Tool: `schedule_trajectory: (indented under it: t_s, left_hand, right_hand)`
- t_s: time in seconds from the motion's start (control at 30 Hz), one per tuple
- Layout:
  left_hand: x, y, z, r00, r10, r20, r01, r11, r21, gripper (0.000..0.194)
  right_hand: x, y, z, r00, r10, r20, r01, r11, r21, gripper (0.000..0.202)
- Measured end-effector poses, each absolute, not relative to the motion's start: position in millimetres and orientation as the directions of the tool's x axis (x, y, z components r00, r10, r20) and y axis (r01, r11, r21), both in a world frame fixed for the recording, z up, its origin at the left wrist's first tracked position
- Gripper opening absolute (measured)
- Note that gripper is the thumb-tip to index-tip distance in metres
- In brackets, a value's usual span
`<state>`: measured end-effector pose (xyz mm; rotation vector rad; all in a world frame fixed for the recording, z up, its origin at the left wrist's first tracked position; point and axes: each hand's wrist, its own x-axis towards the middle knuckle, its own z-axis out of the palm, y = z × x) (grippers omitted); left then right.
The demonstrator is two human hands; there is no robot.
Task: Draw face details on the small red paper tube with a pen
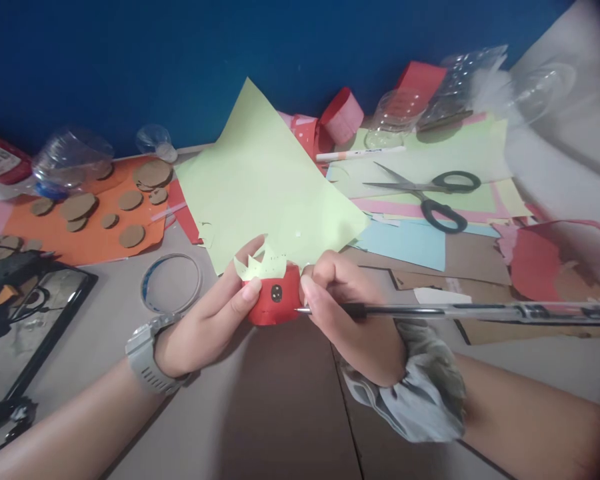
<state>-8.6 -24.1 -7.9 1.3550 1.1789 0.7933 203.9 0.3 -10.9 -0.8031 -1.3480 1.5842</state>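
A small red paper figure (pixel 270 308) with a drawn black eye is in front of me. Along its top runs a pale green zigzag paper crown (pixel 267 267). My left hand (pixel 235 300) grips the figure at its left side, thumb on the front. In my right hand (pixel 343 293) is a clear-barrelled pen (pixel 430 311), lying nearly level with its tip at the figure's lower right. Whether the tip touches the paper I cannot tell. Behind both hands a large light green sheet (pixel 270 180) lies at an angle.
Black-handled scissors (pixel 425 190) lie spread on paper scraps at the right. A tape roll (pixel 171 283) sits left of my wrist. Cardboard discs (pixel 79 207) rest on orange paper (pixel 153 230). Red paper rings (pixel 343 117) and clear plastic cups (pixel 395 117) stand by the blue wall.
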Motion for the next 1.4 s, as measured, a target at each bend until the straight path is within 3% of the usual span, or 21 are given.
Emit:
schedule_trajectory:
  t_s: [0.23,1.03,1.23,1.4]
  left_hand:
    - [-9.6,-22.6,-7.4,0.273,0.95,-0.149,0.222,0.089,0.971,0.066]
    - [-3.8,-23.7,-6.4,0.268,0.947,-0.176,0.099,0.155,0.983,0.073]
    - [-2.6,-25.0,-8.3,0.266,0.949,-0.167,-0.004,0.174,0.985,0.059]
    - [-3.2,-28.3,-13.7,0.323,0.92,-0.222,-0.191,0.293,0.937,0.065]
  right_hand:
    - [204.5,3.1,-12.0,-0.429,0.897,0.104,-0.276,-0.02,-0.961,0.035]
    - [205.8,1.5,-11.0,-0.418,0.891,0.177,-0.184,0.107,-0.977,0.036]
    - [206.9,4.4,-10.5,-0.44,0.887,0.144,-0.281,0.016,-0.959,0.038]
    - [206.4,4.2,-16.4,-0.447,0.892,0.064,-0.414,-0.143,-0.899,0.037]
